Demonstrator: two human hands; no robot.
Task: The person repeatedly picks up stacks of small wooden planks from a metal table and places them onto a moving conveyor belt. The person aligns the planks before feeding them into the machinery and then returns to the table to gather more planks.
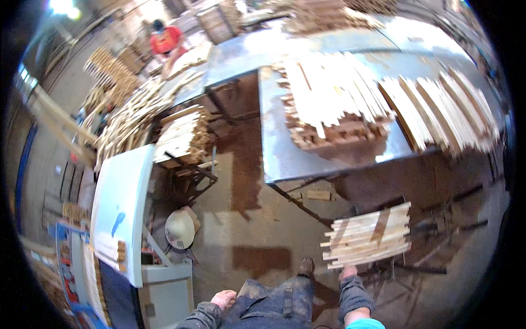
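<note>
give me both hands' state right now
Left hand: nothing visible in it; open or closed unclear.
Right hand: at near edge of wooden strips; grip unclear.

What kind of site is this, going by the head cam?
Probably a woodworking shop or timber-processing floor. Signs: a pile of pale wooden strips on a large metal-topped table, a lower stack of strips at the right hand, and a co-worker in red near more wood.

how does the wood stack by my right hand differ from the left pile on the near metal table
The near stack is smaller than the table pile. The near stack's pieces run mostly sideways; the table pile's run mostly away from you. Both are pale wooden strips with uneven ends.
</note>
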